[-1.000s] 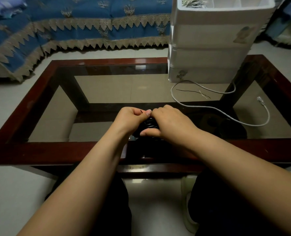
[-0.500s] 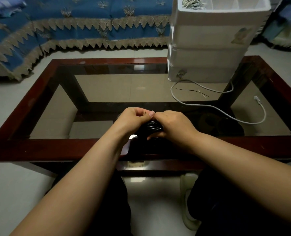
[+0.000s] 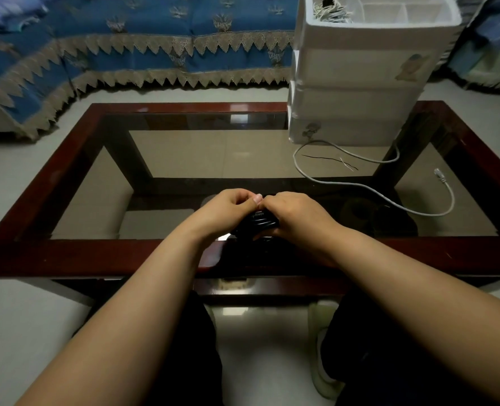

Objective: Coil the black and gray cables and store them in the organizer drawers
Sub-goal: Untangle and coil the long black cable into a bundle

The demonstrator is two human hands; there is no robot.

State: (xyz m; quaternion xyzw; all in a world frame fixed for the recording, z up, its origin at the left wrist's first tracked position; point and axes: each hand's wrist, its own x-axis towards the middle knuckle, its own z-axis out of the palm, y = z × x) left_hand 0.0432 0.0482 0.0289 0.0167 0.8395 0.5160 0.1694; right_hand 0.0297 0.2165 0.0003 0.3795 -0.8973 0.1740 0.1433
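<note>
A coiled black cable (image 3: 259, 222) is bunched between both hands over the near edge of the glass table. My left hand (image 3: 228, 213) and my right hand (image 3: 297, 215) are both closed on it, thumbs touching above the coil. Most of the coil is hidden under my fingers. A gray cable (image 3: 369, 187) lies loose and uncoiled on the glass to the right, its plug end (image 3: 439, 174) near the right side. The white organizer (image 3: 357, 80) with stacked drawers stands at the table's far right; its top tray holds pale wires (image 3: 329, 10).
The table has a dark red wooden frame (image 3: 96, 256) around a glass top. A thin black wire (image 3: 328, 158) lies in front of the organizer. A blue sofa cover (image 3: 143, 42) runs along the back. My knees and a shoe (image 3: 319, 347) are below the table edge.
Both hands stay closed on the black coil, with the fingers shifting slightly. The view has tilted a little; the gray cable has not moved.
</note>
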